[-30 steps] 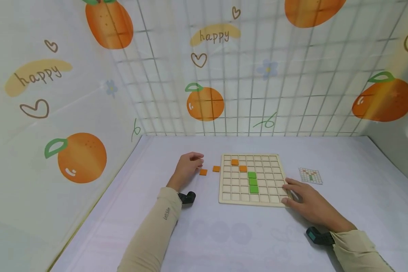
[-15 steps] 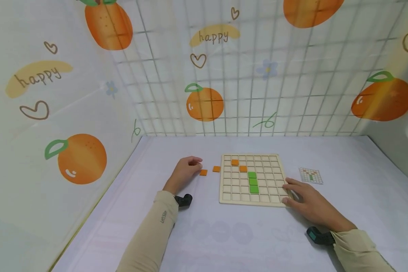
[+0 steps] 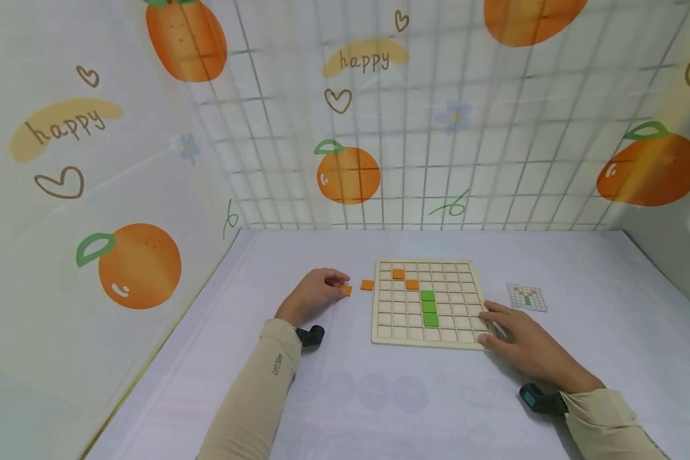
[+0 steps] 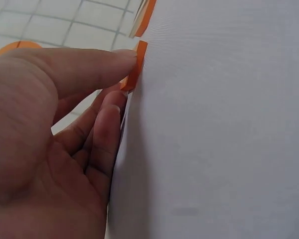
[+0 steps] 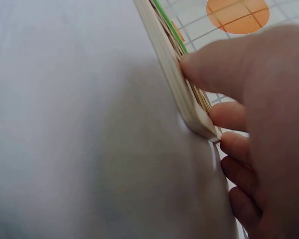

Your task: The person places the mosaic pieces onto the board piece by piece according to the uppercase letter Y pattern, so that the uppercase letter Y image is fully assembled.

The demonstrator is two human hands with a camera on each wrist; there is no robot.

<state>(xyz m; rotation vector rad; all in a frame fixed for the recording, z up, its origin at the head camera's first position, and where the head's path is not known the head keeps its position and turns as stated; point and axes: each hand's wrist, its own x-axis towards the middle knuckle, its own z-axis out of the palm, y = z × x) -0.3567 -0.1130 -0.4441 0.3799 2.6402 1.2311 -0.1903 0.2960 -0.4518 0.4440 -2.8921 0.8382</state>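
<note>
With thumb and fingertips, my left hand [image 3: 312, 295] pinches an orange square tile [image 4: 137, 64] on the table, left of the board. The hand partly covers that tile in the head view. A second orange tile [image 3: 367, 285] lies between it and the board's left edge. My right hand [image 3: 522, 342] rests on the right edge of the wooden grid board [image 3: 383, 340], thumb on the rim near the front corner and fingers extended along the side. On the board, two orange tiles [image 3: 405, 279] run diagonally toward a column of three green tiles [image 3: 429, 308].
Right of the board lies a small card [image 3: 527, 298] printed with a grid of orange and green squares. The white table [image 3: 368, 409] meets a printed curtain [image 3: 287, 128] at the back and left.
My left hand has come down and slightly right onto the nearer orange tile, its fingers closing around it. The right hand and the board stay where they were.
</note>
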